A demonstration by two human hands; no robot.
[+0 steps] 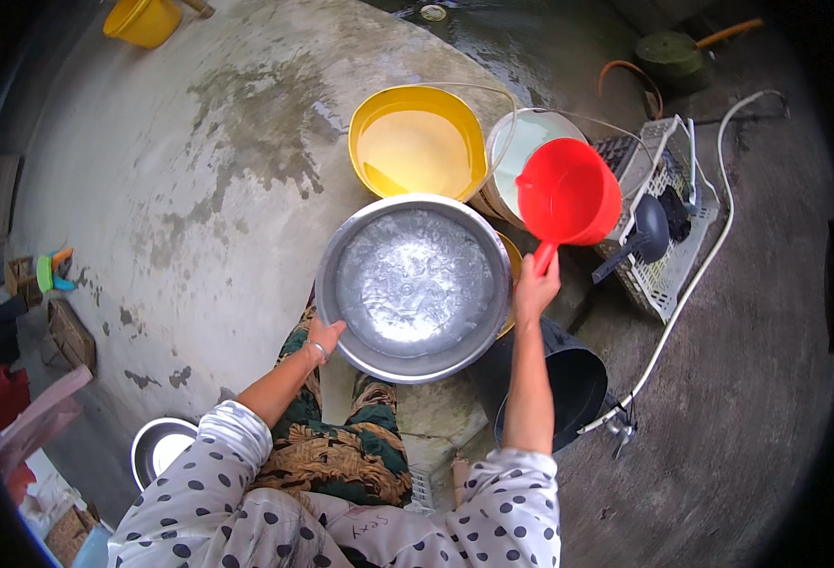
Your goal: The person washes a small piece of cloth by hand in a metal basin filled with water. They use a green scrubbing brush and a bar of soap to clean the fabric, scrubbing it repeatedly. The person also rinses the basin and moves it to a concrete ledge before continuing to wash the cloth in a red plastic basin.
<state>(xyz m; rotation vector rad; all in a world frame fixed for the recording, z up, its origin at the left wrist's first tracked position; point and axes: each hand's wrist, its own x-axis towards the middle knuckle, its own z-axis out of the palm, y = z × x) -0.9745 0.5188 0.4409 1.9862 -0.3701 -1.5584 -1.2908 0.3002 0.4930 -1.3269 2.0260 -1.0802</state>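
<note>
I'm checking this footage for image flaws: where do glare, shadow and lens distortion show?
Head view: strong white glare inside the metal basin, hiding detail there; head view: deep shadow inside the black bucket; head view: fisheye vignetting blackens the corners, with the scene bending toward the edge; head view: the red dipper and right hand look fairly sharp.

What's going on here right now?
A person has a metal basin in front of them, the left hand gripping its near-left rim. The basin holds rippling water. The right hand holds a red dipper by its handle, to the right of the basin. Just beyond stand a yellow bucket and a white bucket, partly hidden by the dipper.
</note>
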